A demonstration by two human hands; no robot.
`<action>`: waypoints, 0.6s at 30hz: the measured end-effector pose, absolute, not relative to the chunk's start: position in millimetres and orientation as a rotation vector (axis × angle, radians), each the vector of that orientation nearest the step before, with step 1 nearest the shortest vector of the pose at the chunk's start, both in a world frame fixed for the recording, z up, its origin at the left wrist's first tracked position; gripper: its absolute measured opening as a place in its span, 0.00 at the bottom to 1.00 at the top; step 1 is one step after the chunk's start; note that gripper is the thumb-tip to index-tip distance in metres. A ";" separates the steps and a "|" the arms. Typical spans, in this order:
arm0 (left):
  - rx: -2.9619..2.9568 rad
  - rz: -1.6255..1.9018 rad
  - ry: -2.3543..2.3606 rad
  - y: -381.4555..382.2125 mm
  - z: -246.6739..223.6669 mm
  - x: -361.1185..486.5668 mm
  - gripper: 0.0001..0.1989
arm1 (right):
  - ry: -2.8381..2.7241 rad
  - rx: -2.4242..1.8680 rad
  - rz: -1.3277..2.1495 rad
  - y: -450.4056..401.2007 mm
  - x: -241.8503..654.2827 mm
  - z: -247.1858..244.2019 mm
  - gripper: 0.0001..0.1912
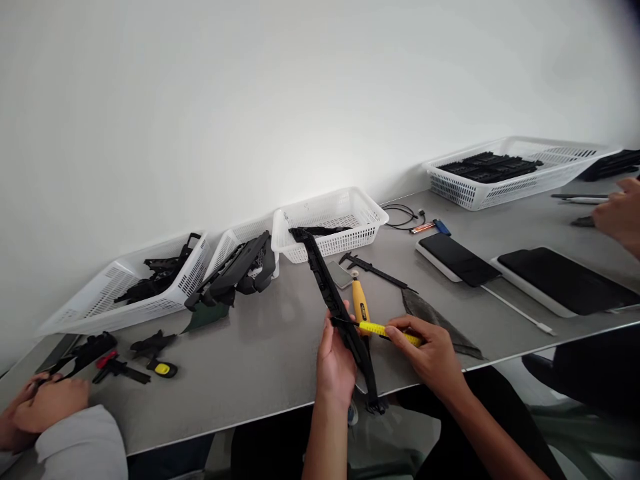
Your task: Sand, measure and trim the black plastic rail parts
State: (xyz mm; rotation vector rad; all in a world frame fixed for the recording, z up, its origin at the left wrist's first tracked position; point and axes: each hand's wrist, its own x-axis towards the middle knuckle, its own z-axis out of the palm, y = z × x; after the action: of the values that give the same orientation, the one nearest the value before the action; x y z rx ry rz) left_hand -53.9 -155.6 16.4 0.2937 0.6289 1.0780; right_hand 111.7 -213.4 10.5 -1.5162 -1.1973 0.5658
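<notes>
My left hand is wrapped round a long, narrow black plastic strip, which slants from the middle basket down past the table's front edge. In my right hand is a yellow-handled knife-like tool, pinched near its rear end. Its thin dark tip meets the strip beside my left fingers; whether it is cutting cannot be made out. Just behind the strip lies an amber-handled tool with a round metal end. A black caliper and a dark cloth rest on the table nearby.
White baskets with black parts stand along the wall; another basket is at the far right. Phones lie on white boxes to the right, near a cable. Other people's hands are at left and right.
</notes>
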 end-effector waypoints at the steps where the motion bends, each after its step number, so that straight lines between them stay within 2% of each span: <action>1: 0.303 1.091 0.613 -155.4 16.0 -53.3 0.20 | -1.235 -1.494 0.584 -214.1 111.0 10.8 0.20; 10: 0.379 1.170 0.583 -153.1 10.7 -51.8 0.21 | -1.479 -1.397 0.674 -213.2 110.2 11.4 0.17; 18: 0.412 1.169 0.601 -152.9 16.0 -50.4 0.22 | -1.356 -1.463 0.712 -214.5 107.4 13.4 0.19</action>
State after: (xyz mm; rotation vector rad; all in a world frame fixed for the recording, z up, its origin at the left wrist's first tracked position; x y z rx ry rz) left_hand -50.4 -152.9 16.0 0.4119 0.6006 1.1690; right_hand 107.4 -214.5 13.4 -1.4634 -1.3558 0.7124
